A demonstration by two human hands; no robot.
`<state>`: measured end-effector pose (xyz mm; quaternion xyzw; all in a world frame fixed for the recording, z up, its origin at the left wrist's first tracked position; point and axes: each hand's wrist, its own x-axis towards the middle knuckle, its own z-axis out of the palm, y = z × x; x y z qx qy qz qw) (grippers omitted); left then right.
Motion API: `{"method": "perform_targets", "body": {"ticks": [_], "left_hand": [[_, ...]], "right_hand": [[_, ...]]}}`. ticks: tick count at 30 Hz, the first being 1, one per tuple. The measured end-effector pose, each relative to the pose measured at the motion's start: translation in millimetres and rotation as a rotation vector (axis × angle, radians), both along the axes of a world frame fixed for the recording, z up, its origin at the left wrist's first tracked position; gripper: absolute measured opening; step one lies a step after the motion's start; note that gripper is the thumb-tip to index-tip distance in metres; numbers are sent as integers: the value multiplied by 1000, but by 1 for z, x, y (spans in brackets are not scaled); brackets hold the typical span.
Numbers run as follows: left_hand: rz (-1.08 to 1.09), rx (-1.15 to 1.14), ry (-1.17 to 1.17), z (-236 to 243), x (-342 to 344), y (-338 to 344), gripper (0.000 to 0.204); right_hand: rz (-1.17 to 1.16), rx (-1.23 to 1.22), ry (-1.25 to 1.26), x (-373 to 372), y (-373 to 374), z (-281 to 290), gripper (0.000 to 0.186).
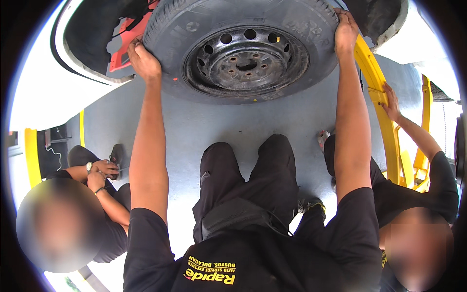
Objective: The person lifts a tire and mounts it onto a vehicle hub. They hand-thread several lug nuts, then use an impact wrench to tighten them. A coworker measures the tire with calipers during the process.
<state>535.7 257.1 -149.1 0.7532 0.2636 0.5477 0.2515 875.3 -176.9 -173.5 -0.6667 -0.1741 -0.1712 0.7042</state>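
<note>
Bodywork, white and curved, spans the left above a yellow post and a co-worker whose hands are together. Next, the left hand grasps the tyre of a black steel car wheel, top centre, smooth grey floor showing below it. The right hand grips its opposite edge. Further right, another co-worker's hand touches a curved yellow metal frame.

At upper centre I see a matt rubber tyre with grooved tread, around a glossy black metal wheel, worn duller toward its middle. Right, the yellow frame looks like smooth painted metal; the trousers, lower centre, are matt cloth.
</note>
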Motion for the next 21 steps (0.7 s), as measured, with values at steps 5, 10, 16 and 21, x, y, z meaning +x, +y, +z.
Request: {"method": "perform_targets", "body": {"ticks": [5,10,16,21], "left_hand": [[0,41,38,-1,-3,-12,57],[347,9,59,-21,-14,-31,67],[527,-225,51,-65,-27,-97,87],[39,-910,7,-85,-22,-139,93]], "right_hand": [[-15,-37,-63,-8,-3,-5,32],[-499,-369,-427,-45,12,-6,36],[-543,-367,-337,-112,20,-16,38],[-521,-557,-429,-180,21,-33,60]]}}
